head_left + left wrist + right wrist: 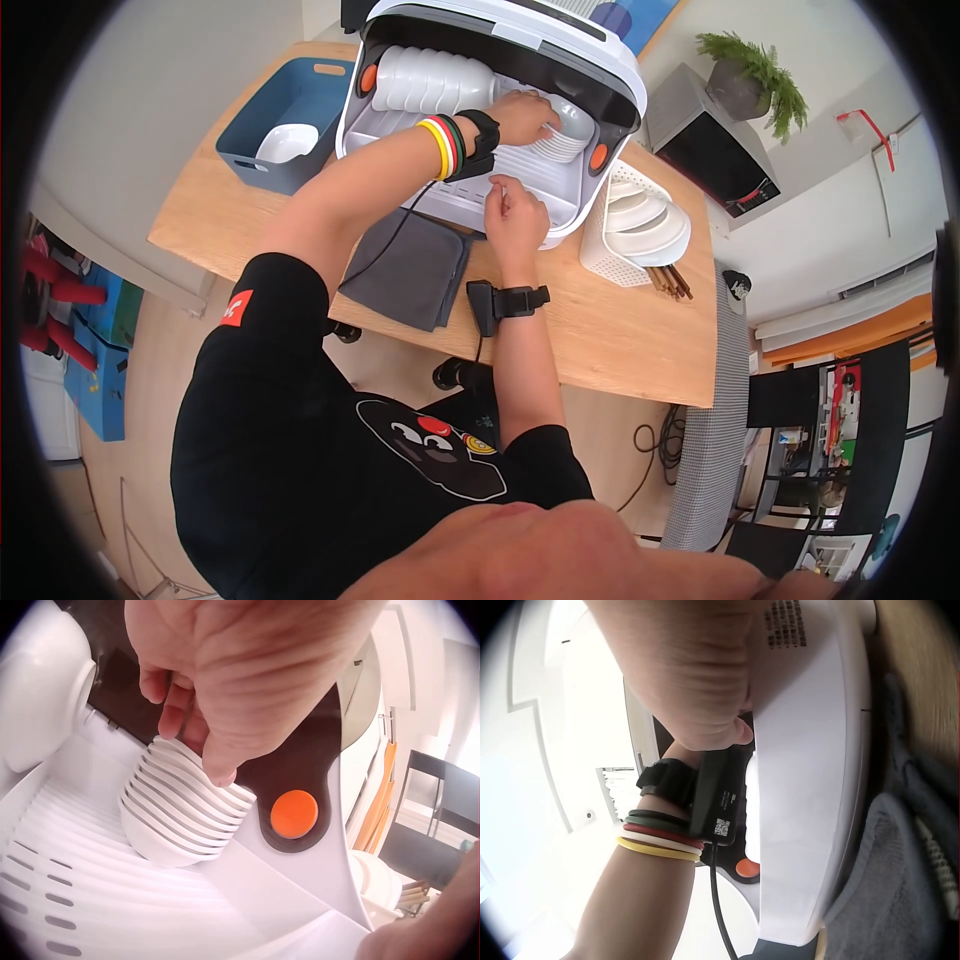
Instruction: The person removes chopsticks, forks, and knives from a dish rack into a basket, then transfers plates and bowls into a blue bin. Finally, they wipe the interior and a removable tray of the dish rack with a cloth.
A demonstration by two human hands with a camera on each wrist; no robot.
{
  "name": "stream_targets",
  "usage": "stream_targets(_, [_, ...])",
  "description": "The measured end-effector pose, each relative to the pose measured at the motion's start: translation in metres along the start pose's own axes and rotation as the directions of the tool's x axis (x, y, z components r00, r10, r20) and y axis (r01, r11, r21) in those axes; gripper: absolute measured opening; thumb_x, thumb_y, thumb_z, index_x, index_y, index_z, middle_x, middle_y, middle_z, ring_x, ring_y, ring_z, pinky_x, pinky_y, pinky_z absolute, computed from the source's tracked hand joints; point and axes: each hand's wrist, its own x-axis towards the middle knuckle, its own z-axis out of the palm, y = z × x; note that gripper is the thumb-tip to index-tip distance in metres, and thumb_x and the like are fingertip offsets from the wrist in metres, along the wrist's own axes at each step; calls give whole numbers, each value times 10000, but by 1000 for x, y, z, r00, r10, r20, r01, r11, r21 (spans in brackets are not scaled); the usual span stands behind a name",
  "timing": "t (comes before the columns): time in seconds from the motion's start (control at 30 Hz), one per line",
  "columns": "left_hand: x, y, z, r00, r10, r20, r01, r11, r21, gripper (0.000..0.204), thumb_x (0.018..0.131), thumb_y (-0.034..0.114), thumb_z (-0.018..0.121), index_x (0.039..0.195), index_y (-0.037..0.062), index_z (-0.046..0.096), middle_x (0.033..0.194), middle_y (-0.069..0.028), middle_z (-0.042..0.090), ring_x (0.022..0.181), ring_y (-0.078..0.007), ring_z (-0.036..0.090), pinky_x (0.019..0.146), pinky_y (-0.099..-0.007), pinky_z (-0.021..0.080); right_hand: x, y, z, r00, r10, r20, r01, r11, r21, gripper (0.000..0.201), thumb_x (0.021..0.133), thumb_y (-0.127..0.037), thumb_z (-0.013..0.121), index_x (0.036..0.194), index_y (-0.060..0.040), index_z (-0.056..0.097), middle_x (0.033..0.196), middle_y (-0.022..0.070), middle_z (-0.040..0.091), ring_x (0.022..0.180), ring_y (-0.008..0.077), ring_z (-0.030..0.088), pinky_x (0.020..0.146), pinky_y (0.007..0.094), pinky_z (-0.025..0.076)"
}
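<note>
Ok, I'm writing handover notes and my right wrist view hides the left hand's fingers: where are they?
Observer: The left hand has its fingers at the rims of a stack of white dishes inside the white case; I can't tell whether they pinch one.
Operator: What stands on the person's right of the case?
Observer: A white perforated basket holding white dishware.
Operator: And is anything inside the blue bin on the person's left?
Observer: Yes, a white bowl.
</note>
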Motion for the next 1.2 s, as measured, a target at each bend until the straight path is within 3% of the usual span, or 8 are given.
stream_targets(0.43, [4,3,4,990,-141,-8,138,978,-158,146,825,197,604,938,127,663,963,-84,648,943,-291,592,814,-397,457,0,0,1,1000,7,12,-6,1000,-13,83,794,-129,583,823,-120,660,526,58,530,541,248,544,552,371,379])
stream_targets(0.63, [6,4,8,986,-95,-140,70,983,-169,135,838,193,586,924,116,657,913,-97,637,913,-294,601,785,-403,468,0,0,1,1000,0,1,0,1000,-30,83,793,-127,583,823,-118,660,526,56,535,528,251,542,543,372,377])
stream_targets(0.83, [9,8,-1,943,-113,-314,21,959,-282,184,875,187,551,944,34,625,889,-140,617,869,-335,588,759,-388,462,0,-1,1,1000,7,-6,-7,999,-34,78,791,-125,582,810,-114,657,533,57,544,530,247,546,546,371,381])
stream_targets(0.9, [6,11,-10,926,-239,-291,71,871,-487,178,877,180,555,958,36,623,836,-130,617,772,-270,598,716,-340,468,0,1,3,1000,5,-15,-6,1000,-31,76,791,-124,582,808,-113,656,534,57,545,529,247,544,547,371,382])
stream_targets(1.0, [-13,19,-36,935,-309,-175,139,771,-621,182,888,179,561,969,25,616,781,-77,610,701,-154,569,672,-270,456,0,-2,1,1000,13,-10,-13,1000,-14,75,793,-123,583,809,-112,655,533,57,544,527,245,542,548,372,384])
stream_targets(1.03, [-22,19,-40,933,-314,-174,143,770,-621,182,888,179,561,969,25,616,781,-77,610,701,-154,569,672,-270,456,0,-3,-1,1000,24,3,-24,1000,-1,76,795,-123,583,811,-113,656,531,57,542,526,244,541,548,372,385])
stream_targets(1.1, [-47,17,-52,962,-263,-71,91,558,-825,193,903,185,555,978,15,604,766,-22,583,704,-78,530,653,-229,441,0,-3,-1,1000,21,6,-21,1000,-6,78,797,-123,583,813,-114,658,528,56,538,524,242,538,550,370,387])
stream_targets(1.2, [-102,20,-83,972,-231,44,175,584,-793,203,916,192,547,1002,14,589,780,-2,567,724,-68,524,660,-220,436,-1,2,2,1000,20,12,-20,1000,-12,86,801,-123,581,823,-118,663,523,51,531,519,237,533,553,365,388])
